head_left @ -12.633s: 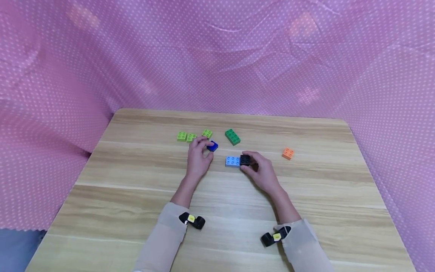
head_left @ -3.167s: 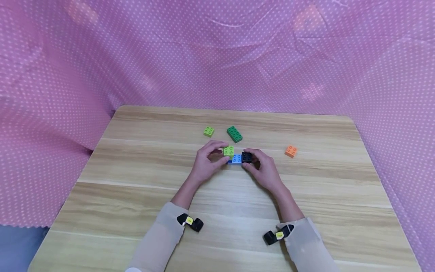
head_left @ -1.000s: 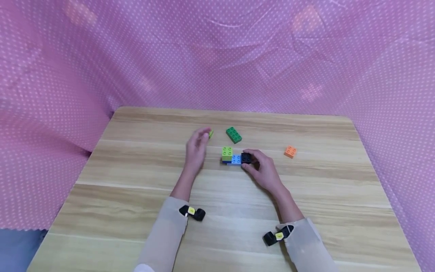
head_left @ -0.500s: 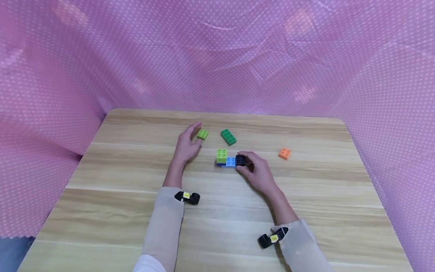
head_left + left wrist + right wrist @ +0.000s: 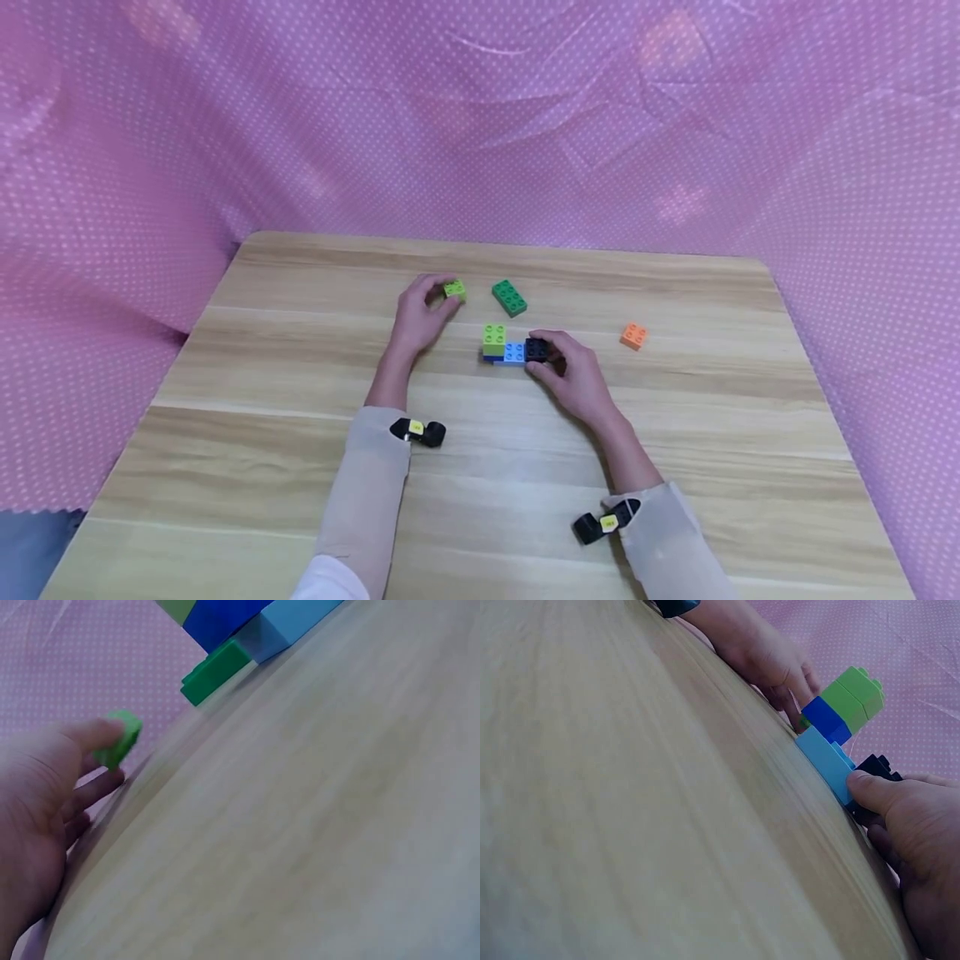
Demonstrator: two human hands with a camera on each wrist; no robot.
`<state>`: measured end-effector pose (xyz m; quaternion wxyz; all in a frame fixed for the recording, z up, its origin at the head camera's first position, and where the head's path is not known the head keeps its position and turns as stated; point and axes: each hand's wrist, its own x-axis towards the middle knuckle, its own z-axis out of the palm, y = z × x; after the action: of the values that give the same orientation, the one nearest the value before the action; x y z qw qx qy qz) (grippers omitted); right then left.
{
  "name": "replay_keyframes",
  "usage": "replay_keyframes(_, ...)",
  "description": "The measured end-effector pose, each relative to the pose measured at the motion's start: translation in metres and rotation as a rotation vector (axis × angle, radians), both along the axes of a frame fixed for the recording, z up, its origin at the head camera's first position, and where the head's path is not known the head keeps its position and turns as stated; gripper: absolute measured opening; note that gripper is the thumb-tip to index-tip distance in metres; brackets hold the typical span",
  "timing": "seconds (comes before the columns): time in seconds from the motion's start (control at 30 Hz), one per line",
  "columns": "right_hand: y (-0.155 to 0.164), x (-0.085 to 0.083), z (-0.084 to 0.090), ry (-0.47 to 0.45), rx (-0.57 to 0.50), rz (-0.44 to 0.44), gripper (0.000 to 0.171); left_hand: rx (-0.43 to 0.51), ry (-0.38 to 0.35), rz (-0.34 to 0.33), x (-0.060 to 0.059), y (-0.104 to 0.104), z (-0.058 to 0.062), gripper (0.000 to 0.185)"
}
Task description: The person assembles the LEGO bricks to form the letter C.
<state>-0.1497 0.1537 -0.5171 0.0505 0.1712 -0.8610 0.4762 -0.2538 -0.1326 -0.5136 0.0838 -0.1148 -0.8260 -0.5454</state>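
Note:
My left hand (image 5: 420, 317) pinches a lime green brick (image 5: 454, 290) between thumb and fingers at the back left of the table; in the left wrist view this lime brick (image 5: 118, 742) looks tilted. My right hand (image 5: 577, 375) holds a black brick (image 5: 536, 348) at the right end of a light blue brick (image 5: 514, 352). On the light blue brick's left end sits a dark blue brick (image 5: 826, 720), topped by two stacked lime bricks (image 5: 855, 696). The right thumb also lies against the light blue brick's end in the right wrist view.
A dark green brick (image 5: 509, 297) lies behind the built piece, right of my left hand. Farther right is an orange brick (image 5: 633, 336). The wooden table (image 5: 712, 400) ends at a pink dotted cloth (image 5: 480, 167) at the back and sides.
Over the longer span, dark blue and lime bricks were stacked on the light blue one. My left hand went from the stack to the last loose lime brick and now pinches it. The right hand stays put.

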Motion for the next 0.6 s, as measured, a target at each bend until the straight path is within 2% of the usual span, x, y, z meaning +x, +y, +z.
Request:
replay_keyframes(0.07,0.001,-0.001,0.0,0.004,0.002,0.007,0.048,0.129,-0.014,-0.008,0.002,0.004,0.001,0.042)
replay_keyframes(0.17,0.003,-0.003,0.001,0.014,0.004,0.009,0.048,0.331,-0.036,-0.058,0.005,0.013,0.008,0.043)
replay_keyframes(0.27,0.005,-0.007,0.004,0.024,0.001,0.0,0.048,0.45,-0.052,-0.116,0.009,0.025,0.017,0.044)
replay_keyframes(0.33,0.005,-0.009,0.005,0.029,-0.001,-0.008,0.048,0.485,-0.055,-0.147,0.013,0.031,0.022,0.044)
replay_keyframes(0.43,0.005,-0.01,0.004,0.03,-0.004,-0.011,0.047,0.473,-0.063,-0.182,0.026,0.039,0.025,0.045)
replay_keyframes(0.6,0.002,-0.003,0.0,0.003,-0.004,0.009,0.048,0.49,-0.1,-0.227,0.062,0.041,0.023,0.04)
